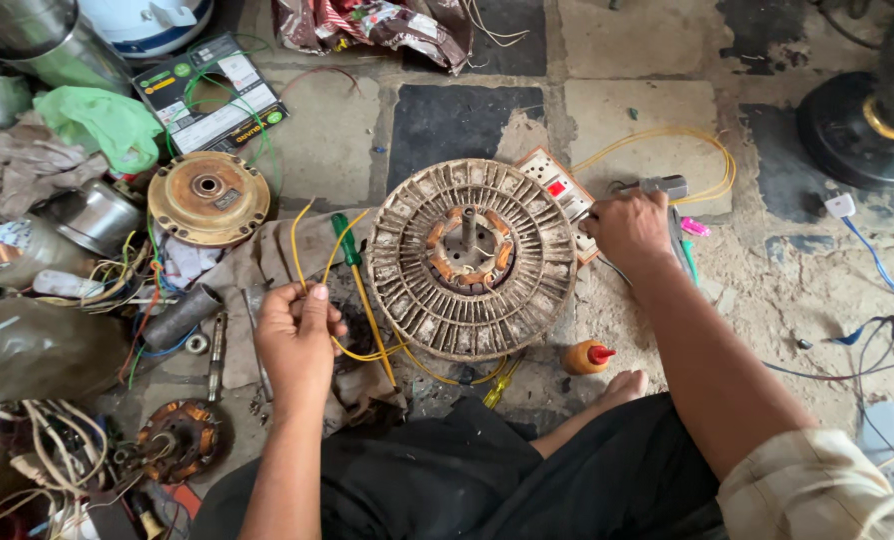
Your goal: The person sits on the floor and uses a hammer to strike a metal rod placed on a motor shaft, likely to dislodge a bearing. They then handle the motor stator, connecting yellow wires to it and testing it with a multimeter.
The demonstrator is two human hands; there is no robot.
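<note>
Now the person is sitting on the floor [647, 120] and is working on a round fan motor [472, 258] that is lying flat in the middle, just in front of the knees. The left hand [299, 335] is pinching two thin yellow wires [312, 235] between thumb and fingers; the wires are running from under the near side of the motor. The right hand [629, 228] is resting at the right edge of the motor, fingers curled down on a white switch board [557, 183]; whether it is gripping something I cannot tell.

To do this well, I think the wire ends should be kept apart and away from the metal body while the board is being touched.

A green screwdriver [352, 255] is lying just left of the motor, beside a rusty motor cover [208, 197]. The left side is crowded with cans, wires and rags, so open room is mostly on the far tiles and to the right, near the orange glue bottle [585, 357].
</note>
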